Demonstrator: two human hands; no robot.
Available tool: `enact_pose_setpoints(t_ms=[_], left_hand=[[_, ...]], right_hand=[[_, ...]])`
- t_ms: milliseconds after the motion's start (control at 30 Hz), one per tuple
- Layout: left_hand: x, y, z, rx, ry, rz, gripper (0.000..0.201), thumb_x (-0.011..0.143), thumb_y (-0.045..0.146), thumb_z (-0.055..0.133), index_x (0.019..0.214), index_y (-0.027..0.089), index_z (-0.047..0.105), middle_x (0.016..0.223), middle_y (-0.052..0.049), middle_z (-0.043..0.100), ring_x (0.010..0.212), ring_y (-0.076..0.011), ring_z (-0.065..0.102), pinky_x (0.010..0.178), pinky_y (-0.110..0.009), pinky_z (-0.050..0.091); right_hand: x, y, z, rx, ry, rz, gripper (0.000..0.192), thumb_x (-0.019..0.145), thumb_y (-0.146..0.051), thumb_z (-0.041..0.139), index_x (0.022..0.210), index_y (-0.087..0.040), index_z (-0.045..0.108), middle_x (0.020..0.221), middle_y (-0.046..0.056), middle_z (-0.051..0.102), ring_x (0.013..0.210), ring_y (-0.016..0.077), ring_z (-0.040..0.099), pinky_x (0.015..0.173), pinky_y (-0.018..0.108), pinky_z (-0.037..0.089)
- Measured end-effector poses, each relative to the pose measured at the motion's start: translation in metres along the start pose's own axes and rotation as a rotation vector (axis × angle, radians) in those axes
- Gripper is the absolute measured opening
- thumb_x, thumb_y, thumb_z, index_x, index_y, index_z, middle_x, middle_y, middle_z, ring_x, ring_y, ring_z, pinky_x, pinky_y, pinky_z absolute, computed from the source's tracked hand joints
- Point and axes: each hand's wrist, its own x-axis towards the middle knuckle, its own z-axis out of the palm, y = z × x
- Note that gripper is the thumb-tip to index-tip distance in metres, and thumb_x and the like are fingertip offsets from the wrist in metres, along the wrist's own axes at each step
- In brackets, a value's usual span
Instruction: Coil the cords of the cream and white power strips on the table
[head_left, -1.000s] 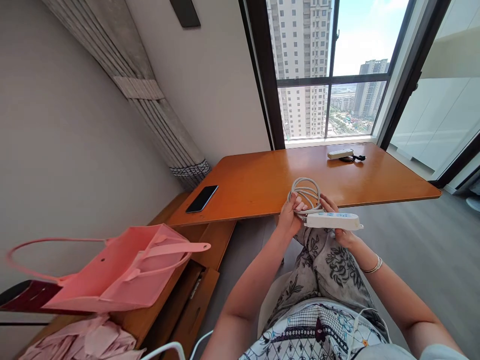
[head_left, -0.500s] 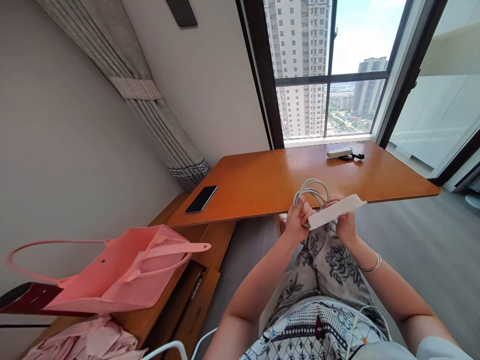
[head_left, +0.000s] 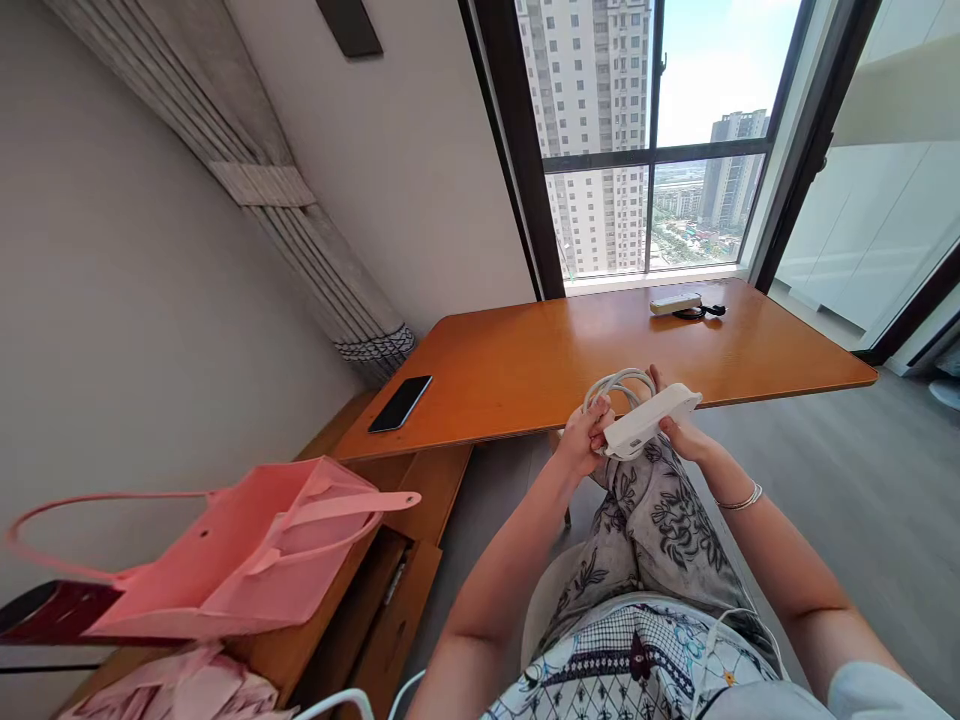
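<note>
One wooden table [head_left: 525, 370] beside the window [head_left: 645, 150].

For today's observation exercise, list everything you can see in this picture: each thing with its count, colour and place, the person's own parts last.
power strip: 1, white, held over the lap in both hands
coiled cable: 1, pale grey, looped behind the strip
table: 1, orange-brown wood, under the window
phone: 1, black, flat on the table's left corner
second power strip: 1, cream, far side of the table, black cord beside it
tote bag: 1, pink, on the low wooden unit at left
curtain: 1, grey, tied back on the left wall
window: 1, dark frame, tower blocks outside
bracelet: 1, silver, right wrist
left hand: grips the strip's near end
right hand: supports the strip's far end
</note>
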Motion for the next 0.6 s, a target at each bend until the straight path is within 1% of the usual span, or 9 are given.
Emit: enact_pose_setpoints(t_ms=[33,100,133,167,267,367,433,500,600], left_hand=[[0.001,0.002,-0.001,0.017,-0.002,-0.002,0.048,0.071,0.048,0.084,0.069,0.018,0.047,0.04,0.014,0.028,0.03,-0.0016,0.022,0.032,-0.015,0.018],[0.002,0.005,-0.003,0.043,0.008,0.016,0.048,0.069,0.048,0.084,0.069,0.018,0.047,0.04,0.014,0.029,0.03,-0.0018,0.023,0.033,-0.015,0.019],[0.002,0.006,-0.004,0.052,0.01,0.028,0.048,0.069,0.048,0.085,0.069,0.018,0.047,0.04,0.014,0.029,0.03,-0.0018,0.023,0.033,-0.015,0.02],[0.002,0.007,-0.004,0.06,0.006,0.039,0.049,0.068,0.047,0.085,0.067,0.018,0.046,0.039,0.014,0.029,0.03,-0.0017,0.023,0.034,-0.015,0.021],[0.001,0.009,-0.005,0.065,-0.03,0.06,0.054,0.066,0.046,0.087,0.062,0.019,0.041,0.038,0.013,0.028,0.03,-0.0013,0.022,0.034,-0.016,0.021],[-0.001,0.009,-0.006,0.031,-0.042,0.083,0.053,0.065,0.046,0.087,0.063,0.019,0.042,0.038,0.013,0.028,0.03,-0.0015,0.021,0.033,-0.017,0.02],[-0.001,0.007,-0.006,0.002,-0.013,0.105,0.047,0.068,0.043,0.086,0.067,0.019,0.046,0.038,0.014,0.027,0.03,-0.0018,0.02,0.034,-0.016,0.02],[-0.001,0.004,-0.005,-0.015,0.034,0.126,0.043,0.07,0.041,0.084,0.069,0.019,0.047,0.039,0.014,0.026,0.031,-0.0018,0.02,0.035,-0.016,0.021],[0.001,-0.007,-0.002,-0.018,0.083,0.133,0.053,0.07,0.047,0.085,0.061,0.018,0.042,0.041,0.012,0.03,0.035,-0.0022,0.026,0.039,-0.017,0.026]], right_hand=[[0.001,-0.001,-0.001,0.028,-0.01,0.012,0.119,0.069,-0.095,0.044,0.162,-0.029,0.01,0.168,0.009,0.016,0.156,0.0318,0.007,0.126,0.053,0.006],[0.003,-0.002,0.001,0.084,0.007,0.028,0.12,0.066,-0.096,0.046,0.161,-0.027,0.02,0.162,0.013,0.031,0.148,0.0353,0.032,0.123,0.053,0.024],[0.004,-0.003,0.003,0.096,0.011,0.033,0.12,0.065,-0.096,0.047,0.159,-0.025,0.026,0.157,0.014,0.039,0.142,0.0359,0.041,0.12,0.052,0.03],[0.003,-0.004,0.005,0.103,0.015,0.039,0.118,0.064,-0.097,0.046,0.157,-0.024,0.034,0.152,0.015,0.047,0.137,0.0361,0.046,0.118,0.051,0.034],[0.001,-0.007,0.012,0.137,0.019,0.086,0.113,0.061,-0.098,0.046,0.145,-0.023,0.052,0.136,0.015,0.061,0.13,0.0365,0.052,0.116,0.051,0.035],[-0.001,-0.013,0.019,0.241,0.052,0.142,0.105,0.061,-0.097,0.049,0.134,-0.023,0.06,0.128,0.014,0.067,0.127,0.035,0.055,0.114,0.051,0.037],[-0.001,-0.018,0.024,0.358,0.07,0.174,0.098,0.061,-0.095,0.054,0.127,-0.023,0.063,0.124,0.012,0.069,0.122,0.0336,0.058,0.111,0.05,0.041],[0.001,-0.025,0.03,0.488,0.142,0.209,0.092,0.059,-0.093,0.06,0.12,-0.023,0.064,0.117,0.01,0.071,0.117,0.0328,0.061,0.106,0.048,0.047],[0.005,-0.034,0.036,0.62,0.328,0.279,0.082,0.063,-0.087,0.063,0.115,-0.023,0.063,0.106,0.008,0.072,0.109,0.0318,0.064,0.094,0.044,0.054]])
